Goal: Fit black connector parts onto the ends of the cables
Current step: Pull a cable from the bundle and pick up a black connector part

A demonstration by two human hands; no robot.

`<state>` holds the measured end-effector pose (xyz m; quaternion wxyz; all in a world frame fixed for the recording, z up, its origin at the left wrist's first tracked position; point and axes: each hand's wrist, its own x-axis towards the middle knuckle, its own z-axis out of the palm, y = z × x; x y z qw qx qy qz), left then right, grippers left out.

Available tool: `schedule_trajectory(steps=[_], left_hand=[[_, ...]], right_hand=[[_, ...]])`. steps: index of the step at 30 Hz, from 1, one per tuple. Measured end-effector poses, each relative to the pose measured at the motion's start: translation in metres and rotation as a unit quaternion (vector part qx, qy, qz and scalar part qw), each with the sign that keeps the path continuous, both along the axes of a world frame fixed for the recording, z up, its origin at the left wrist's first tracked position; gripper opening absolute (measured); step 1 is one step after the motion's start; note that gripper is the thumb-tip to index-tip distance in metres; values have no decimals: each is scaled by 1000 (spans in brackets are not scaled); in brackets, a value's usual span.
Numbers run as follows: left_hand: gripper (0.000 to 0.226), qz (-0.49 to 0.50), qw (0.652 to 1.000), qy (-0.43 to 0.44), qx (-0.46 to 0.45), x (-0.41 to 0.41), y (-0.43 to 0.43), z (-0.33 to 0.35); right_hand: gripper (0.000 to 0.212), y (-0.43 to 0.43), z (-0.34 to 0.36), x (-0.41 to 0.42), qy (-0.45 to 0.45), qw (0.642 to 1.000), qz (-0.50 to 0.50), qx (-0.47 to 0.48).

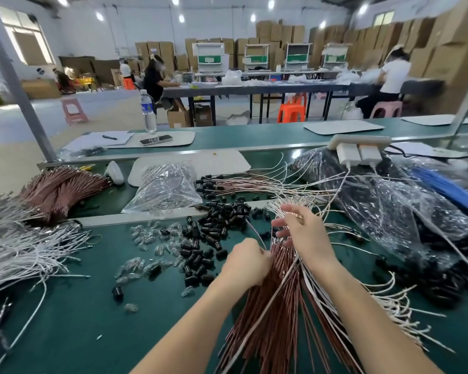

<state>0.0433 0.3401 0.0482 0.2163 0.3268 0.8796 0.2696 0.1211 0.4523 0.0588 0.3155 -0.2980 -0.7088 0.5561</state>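
Centre frame: left hand (247,261) pinches thin brown cable (256,234) from brown-and-white cable bundle (276,306); right hand (301,233) fingers spread over it; black cylindrical connector parts (216,220) upper-left.

Both forearms are bare and enter from the lower edge, converging toward centre frame. The left forearm runs up and to the right. The left grip (247,261) has its back to the camera and its fingers curled tight, closed round strands at the left side of the brown cables (276,295). The right forearm runs up and to the left and lies over the same bundle. The right grip (303,233) sits just above and right of the left, its fingers (280,223) spread, only slightly bent, and pointing left among the cable ends. The two are close but not touching.
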Motion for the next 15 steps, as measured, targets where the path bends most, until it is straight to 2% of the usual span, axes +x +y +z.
schedule_trajectory(steps=[4, 7, 9, 12, 15], left_hand=[[24, 24, 983, -88, 161, -8, -13, 7], [11, 44, 947, -106, 300, -21, -31, 17], [8, 86, 912, -116, 383, -34, -49, 19], [9, 160, 852, -173, 467, -50, -73, 14], [10, 190, 811, -224, 507, -55, -85, -3]], right_hand=[[22, -4, -2, -1, -8, 999, -20, 39], [21, -6, -3, -5, -10, 997, -22, 78], [22, -7, -5, -11, -41, 989, -16, 141], [31, -9, -12, -24, -117, 960, 7, 256], [37, -8, -20, -39, -222, 905, 37, 362]])
